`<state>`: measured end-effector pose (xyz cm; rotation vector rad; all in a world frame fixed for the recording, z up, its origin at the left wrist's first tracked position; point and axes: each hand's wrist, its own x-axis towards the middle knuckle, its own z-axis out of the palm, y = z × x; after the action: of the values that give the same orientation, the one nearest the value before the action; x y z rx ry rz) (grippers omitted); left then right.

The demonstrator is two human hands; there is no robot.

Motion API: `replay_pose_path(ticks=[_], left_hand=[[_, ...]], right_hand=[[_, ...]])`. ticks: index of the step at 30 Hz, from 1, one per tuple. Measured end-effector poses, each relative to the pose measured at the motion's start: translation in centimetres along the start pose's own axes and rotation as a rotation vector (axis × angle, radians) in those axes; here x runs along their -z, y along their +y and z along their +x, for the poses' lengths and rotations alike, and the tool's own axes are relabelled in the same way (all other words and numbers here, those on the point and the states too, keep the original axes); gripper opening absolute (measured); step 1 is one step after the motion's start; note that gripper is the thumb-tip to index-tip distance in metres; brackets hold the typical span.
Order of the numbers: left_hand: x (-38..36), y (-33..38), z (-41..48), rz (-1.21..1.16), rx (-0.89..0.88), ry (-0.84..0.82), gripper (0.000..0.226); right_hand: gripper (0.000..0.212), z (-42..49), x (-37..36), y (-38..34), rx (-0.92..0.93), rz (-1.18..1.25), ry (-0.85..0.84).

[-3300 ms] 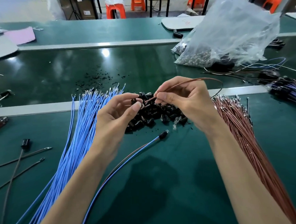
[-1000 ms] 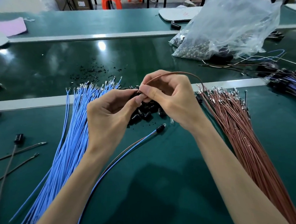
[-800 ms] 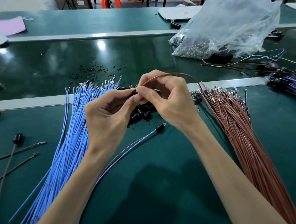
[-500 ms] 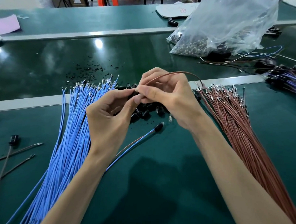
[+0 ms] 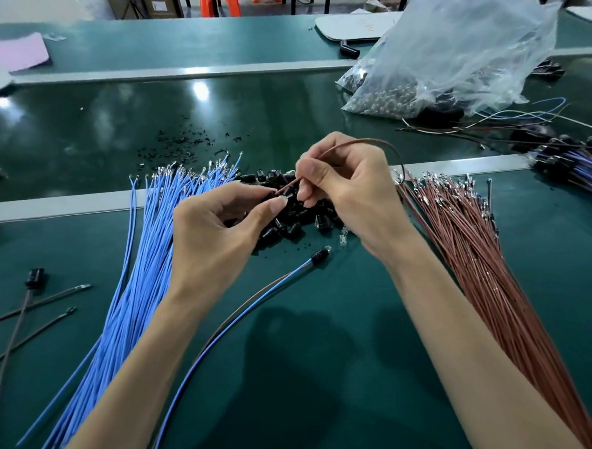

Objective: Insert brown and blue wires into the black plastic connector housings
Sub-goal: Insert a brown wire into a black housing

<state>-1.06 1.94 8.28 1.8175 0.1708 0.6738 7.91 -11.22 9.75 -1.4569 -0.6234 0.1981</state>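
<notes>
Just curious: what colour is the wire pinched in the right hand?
Brown; the wire shows best in the head view.

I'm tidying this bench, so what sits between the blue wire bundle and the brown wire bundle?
The head view shows a pile of black housings and, nearer the person, one assembled blue-and-brown wire pair between them.

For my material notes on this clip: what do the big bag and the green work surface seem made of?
The bag looks like thin clear plastic film: see-through, crumpled, with shiny creases. The work surface appears to be a green mat, perhaps rubber or vinyl: smooth, seamless, with a dull sheen.
</notes>
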Motion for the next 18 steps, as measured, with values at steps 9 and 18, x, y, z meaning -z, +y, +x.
replay_pose_path(ticks=[9, 18], left_hand=[[-0.3, 0.3, -0.3, -0.047, 0.001, 0.02, 0.012], [-0.3, 0.0, -0.4, -0.043, 0.037, -0.016, 0.01]], right_hand=[[0.019, -0.3, -0.7, 0.2, 0.071, 0.046, -0.024], [0.012, -0.3, -0.7, 1.0, 0.04, -0.038, -0.064]])
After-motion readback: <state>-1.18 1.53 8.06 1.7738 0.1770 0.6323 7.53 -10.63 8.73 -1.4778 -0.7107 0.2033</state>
